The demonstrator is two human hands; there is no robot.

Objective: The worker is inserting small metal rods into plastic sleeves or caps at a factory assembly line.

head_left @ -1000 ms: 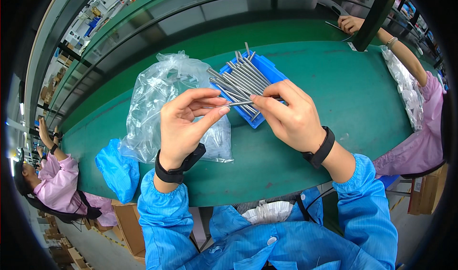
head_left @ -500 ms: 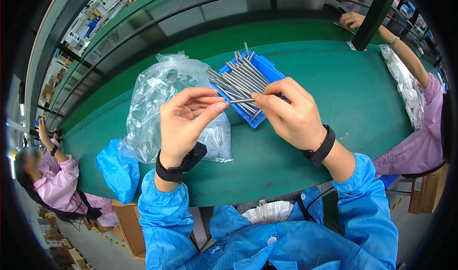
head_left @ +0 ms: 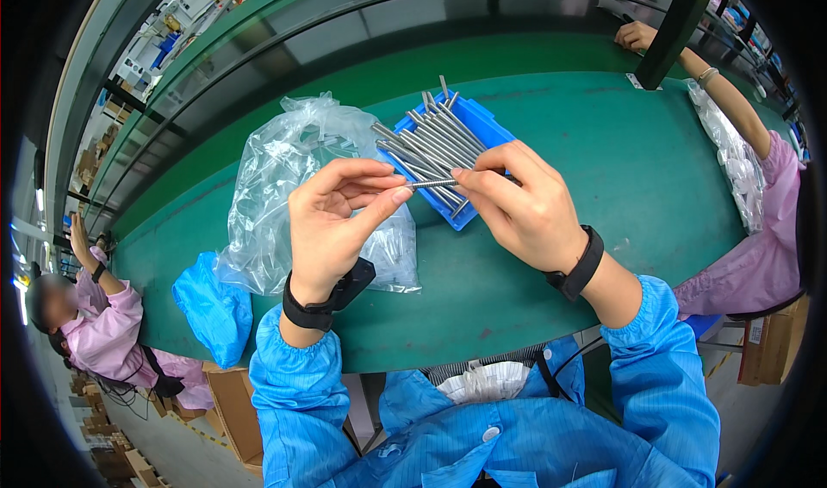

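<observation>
My left hand and my right hand hold a thin threaded metal rod between them, roughly level. Thumb and fingertips of the left hand pinch its left end. The right thumb and index finger grip it farther right, and that end is partly hidden by the fingers. Just beyond the hands, a blue plastic bin holds many metal rods lying slantwise, some poking over its rim. A clear plastic bag with small pieces inside lies left of the bin, partly behind my left hand.
A crumpled blue plastic bag rests at the left of the green table. At the right stands a dark post, near a co-worker's arm and a clear bag. Another person in pink sits at far left.
My hands stay almost in place on the rod. The left co-worker's head and hand have shifted slightly, and the right co-worker's hand has moved a little.
</observation>
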